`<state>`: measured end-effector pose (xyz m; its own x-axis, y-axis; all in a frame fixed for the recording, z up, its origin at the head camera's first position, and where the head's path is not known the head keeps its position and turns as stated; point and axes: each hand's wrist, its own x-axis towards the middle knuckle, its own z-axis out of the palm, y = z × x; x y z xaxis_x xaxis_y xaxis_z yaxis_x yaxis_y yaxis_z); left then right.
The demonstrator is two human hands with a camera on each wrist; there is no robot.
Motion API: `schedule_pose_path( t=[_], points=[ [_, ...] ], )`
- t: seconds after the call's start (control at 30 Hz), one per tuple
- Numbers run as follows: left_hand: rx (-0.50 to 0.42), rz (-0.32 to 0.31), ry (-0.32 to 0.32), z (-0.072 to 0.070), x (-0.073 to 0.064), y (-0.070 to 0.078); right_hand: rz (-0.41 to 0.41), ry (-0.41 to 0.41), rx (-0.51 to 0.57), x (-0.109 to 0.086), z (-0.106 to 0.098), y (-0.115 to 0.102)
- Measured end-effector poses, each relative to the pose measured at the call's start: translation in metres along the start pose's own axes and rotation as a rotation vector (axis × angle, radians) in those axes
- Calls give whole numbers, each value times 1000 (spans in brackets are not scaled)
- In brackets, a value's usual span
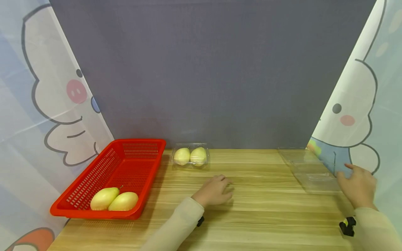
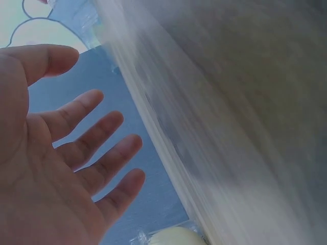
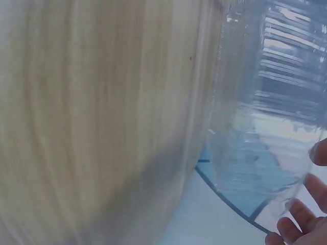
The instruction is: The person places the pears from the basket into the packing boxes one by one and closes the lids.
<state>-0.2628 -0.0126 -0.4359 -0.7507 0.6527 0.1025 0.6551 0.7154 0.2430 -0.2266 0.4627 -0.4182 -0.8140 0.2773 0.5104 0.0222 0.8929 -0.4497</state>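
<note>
Right hand [image 1: 359,184] beside a clear box [image 1: 314,171].
Its fingers part (contact unclear from here); left hand [image 1: 214,190] hovers loose-fingered above the table [image 1: 260,219].

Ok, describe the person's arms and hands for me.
Both arms wear long, pale cream sleeves: left sleeve, right sleeve. A small black device with a yellowish patch shows at the right wrist. The left hand and right hand are ungloved.

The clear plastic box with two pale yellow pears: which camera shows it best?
The head view: the whole clear plastic box shows, with both pale yellow pears inside. The left wrist view catches only part, cut off by the bottom edge; the right wrist view shows none.
</note>
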Motion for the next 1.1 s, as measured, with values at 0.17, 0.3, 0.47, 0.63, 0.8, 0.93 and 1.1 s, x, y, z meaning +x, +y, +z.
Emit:
schedule_pose_path(
  t=[0.17, 0.3, 0.47, 0.63, 0.8, 0.93, 1.1],
  points=[
    [-32, -18, -9, 1, 4, 3, 65, -36, 45, 1, -1, 8],
    [-56, -21, -9, 0, 8, 6, 88, -74, 84, 2, 1, 14],
    [-100, -15, -9, 1, 14, 8, 112, -114, 101, 4, 6, 23],
    [-156, -26, -10, 2, 19, 10, 120, -141, 82, 3, 7, 23],
    [-222, -54, -9, 3, 24, 14, 114, -179, 74, 2, 6, 24],
    [-285, -69, -7, 7, 28, 16, 112, -198, 62, -1, 5, 25],
    [-345, -75, -6, 10, 31, 17, 118, -209, 60, -4, 4, 23]
  ],
)
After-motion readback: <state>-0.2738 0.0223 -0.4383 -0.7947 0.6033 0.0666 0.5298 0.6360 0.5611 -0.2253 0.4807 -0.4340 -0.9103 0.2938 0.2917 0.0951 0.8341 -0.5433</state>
